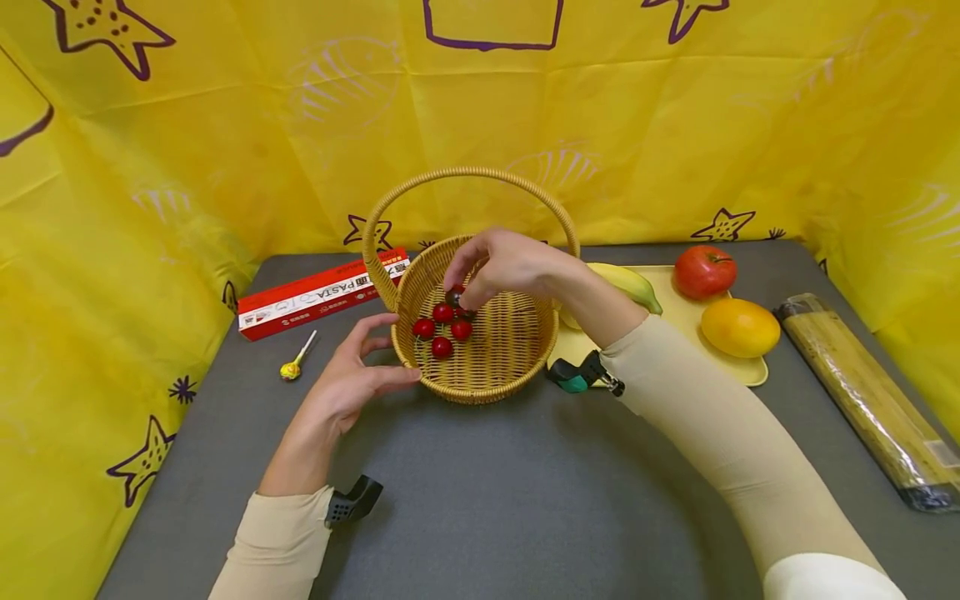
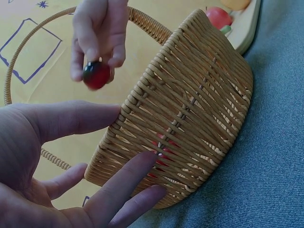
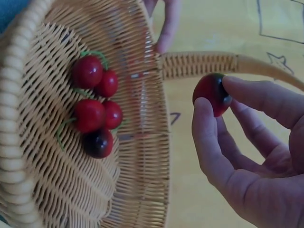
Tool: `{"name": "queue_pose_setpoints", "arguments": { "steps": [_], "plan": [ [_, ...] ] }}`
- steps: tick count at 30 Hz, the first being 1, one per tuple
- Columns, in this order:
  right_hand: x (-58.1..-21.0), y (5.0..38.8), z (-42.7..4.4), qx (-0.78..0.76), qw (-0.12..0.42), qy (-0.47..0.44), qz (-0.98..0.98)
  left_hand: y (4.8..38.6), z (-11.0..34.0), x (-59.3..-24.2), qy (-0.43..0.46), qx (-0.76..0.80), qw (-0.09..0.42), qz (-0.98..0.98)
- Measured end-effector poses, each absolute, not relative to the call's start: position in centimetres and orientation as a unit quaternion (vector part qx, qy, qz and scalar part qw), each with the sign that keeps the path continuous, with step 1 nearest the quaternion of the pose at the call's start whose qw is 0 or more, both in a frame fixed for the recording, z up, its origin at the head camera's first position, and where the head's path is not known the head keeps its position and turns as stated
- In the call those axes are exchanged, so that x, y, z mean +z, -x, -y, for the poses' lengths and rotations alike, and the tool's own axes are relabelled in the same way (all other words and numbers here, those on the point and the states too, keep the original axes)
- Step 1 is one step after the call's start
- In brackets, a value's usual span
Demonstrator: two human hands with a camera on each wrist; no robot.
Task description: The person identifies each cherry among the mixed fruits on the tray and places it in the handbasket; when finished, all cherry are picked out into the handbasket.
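A wicker basket (image 1: 517, 337) with a tall arched handle stands at the back middle of the table. Over its opening, my right hand (image 1: 513, 262) pinches a small dark-red and blackish round fruit (image 3: 212, 95) between thumb and fingertips. Several red cherries (image 3: 90, 115), some with green stems, lie inside on the basket's left side, beside another dark round fruit (image 3: 97, 143). My left hand (image 1: 352, 379) is at the basket's left, fingers spread and fairly straight. In the left wrist view its thumb meets the rim and its fingertips are against the woven side.
Left of the basket lie a red pasta box (image 1: 322, 293) and a lollipop (image 1: 294, 365). To the right, a cream tray (image 1: 663, 333) bears a banana (image 1: 626, 283), a red tomato-like fruit (image 1: 703, 272) and a yellow mango (image 1: 741, 328). A wrapped bamboo-coloured roll (image 1: 862, 392) lies far right.
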State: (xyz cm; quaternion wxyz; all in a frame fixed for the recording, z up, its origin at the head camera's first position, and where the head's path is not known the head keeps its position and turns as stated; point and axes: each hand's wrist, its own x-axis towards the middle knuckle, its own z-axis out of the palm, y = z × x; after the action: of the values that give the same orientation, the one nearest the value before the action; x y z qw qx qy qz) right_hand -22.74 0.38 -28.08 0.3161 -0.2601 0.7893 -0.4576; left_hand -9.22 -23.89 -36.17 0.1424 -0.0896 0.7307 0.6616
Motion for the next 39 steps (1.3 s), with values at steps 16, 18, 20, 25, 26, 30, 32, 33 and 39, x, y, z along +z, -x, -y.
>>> {"name": "queue_pose_setpoints", "arguments": {
  "steps": [16, 18, 20, 25, 26, 30, 32, 33, 39],
  "plan": [
    [-29.6, 25.1, 3.8, -0.434, 0.353, 0.242, -0.793, 9.2, 23.9, -36.3, 0.087, 0.667, 0.139, -0.727],
    [-29.8, 25.0, 4.2, -0.427, 0.359, 0.246, -0.793, 9.2, 23.9, -36.3, 0.087, 0.668, 0.139, -0.726],
    [-30.0, 25.0, 4.6, -0.418, 0.366, 0.253, -0.792, 9.2, 23.9, -36.3, 0.086, 0.668, 0.137, -0.726],
    [-30.6, 24.8, 5.4, -0.394, 0.382, 0.273, -0.79, 9.2, 23.9, -36.4, 0.084, 0.668, 0.136, -0.727],
    [-30.7, 24.8, 5.5, -0.39, 0.385, 0.275, -0.79, 9.2, 23.9, -36.4, 0.084, 0.668, 0.137, -0.727],
    [-31.0, 24.6, 5.9, -0.372, 0.393, 0.282, -0.792, 9.3, 23.9, -36.3, 0.083, 0.668, 0.138, -0.726],
    [-31.1, 24.6, 6.1, -0.364, 0.396, 0.284, -0.794, 9.2, 23.9, -36.3, 0.082, 0.669, 0.137, -0.726],
    [-31.2, 24.5, 6.2, -0.359, 0.396, 0.285, -0.796, 9.2, 23.9, -36.3, 0.082, 0.67, 0.137, -0.725],
    [-31.5, 24.1, 6.8, -0.335, 0.404, 0.291, -0.8, 9.2, 24.0, -36.3, 0.083, 0.67, 0.137, -0.725]
  ]
}}
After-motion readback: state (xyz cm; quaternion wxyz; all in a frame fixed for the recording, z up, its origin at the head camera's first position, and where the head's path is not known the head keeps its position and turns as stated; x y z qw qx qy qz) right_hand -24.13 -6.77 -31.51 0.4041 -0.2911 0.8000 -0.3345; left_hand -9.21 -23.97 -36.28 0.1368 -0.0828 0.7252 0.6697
